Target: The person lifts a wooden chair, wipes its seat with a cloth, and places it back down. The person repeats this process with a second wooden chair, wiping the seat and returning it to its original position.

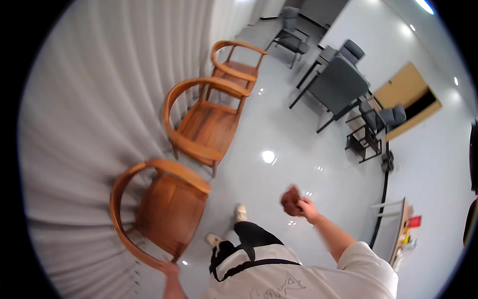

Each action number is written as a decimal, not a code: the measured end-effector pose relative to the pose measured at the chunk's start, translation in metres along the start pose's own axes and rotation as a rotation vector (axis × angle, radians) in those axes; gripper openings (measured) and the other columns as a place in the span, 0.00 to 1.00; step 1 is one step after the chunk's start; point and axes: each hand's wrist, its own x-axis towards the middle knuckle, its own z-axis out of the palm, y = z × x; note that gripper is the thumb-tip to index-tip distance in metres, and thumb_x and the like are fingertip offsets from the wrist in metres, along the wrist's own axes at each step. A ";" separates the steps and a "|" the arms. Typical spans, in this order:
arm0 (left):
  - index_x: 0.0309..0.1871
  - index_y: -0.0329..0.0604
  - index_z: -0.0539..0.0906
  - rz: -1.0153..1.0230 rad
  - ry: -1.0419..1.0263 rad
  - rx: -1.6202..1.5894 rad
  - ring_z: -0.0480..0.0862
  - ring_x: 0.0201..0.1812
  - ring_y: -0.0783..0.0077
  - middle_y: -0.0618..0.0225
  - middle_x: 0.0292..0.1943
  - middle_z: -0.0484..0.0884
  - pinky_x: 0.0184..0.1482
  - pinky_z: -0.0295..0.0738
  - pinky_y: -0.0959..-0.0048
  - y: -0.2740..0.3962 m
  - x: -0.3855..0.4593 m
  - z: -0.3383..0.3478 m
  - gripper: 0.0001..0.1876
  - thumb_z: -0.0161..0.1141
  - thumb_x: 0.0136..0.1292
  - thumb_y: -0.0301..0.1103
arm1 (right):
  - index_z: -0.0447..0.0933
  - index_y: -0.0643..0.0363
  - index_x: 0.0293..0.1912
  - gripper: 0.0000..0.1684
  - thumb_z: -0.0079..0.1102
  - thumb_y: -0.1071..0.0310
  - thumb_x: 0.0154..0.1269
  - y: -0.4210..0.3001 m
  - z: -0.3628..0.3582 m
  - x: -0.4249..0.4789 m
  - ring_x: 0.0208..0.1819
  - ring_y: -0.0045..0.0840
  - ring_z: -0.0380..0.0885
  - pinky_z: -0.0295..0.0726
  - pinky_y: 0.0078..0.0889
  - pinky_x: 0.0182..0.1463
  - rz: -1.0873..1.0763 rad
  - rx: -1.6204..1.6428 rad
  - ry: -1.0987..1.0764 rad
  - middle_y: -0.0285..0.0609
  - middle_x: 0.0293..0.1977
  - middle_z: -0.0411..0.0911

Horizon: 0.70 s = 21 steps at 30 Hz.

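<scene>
A brown cloth (291, 202) is bunched in my right hand (307, 210), held out over the glossy floor. At the lower left, my left hand (170, 268) touches the arm end of the nearest wooden armchair (171, 209); blur hides whether its fingers are closed around the wood. This chair has a curved back rail and a flat seat. Beyond it, a second wooden armchair (209, 125) and a third wooden armchair (239, 71) stand in a row.
A pale curtain (93, 93) hangs behind the wooden chairs. Grey chairs (338, 84) stand around a table at the upper right, with a dark shelf rack (364, 142) nearby. A side table (399, 231) bearing small items is along the right wall.
</scene>
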 end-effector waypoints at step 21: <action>0.56 0.46 0.81 0.285 -0.513 -0.718 0.86 0.38 0.63 0.59 0.42 0.85 0.42 0.82 0.61 0.401 0.093 -0.250 0.16 0.46 0.71 0.29 | 0.84 0.60 0.46 0.24 0.65 0.53 0.54 0.347 -0.309 -0.230 0.42 0.40 0.85 0.84 0.42 0.42 1.051 -0.375 0.120 0.52 0.43 0.85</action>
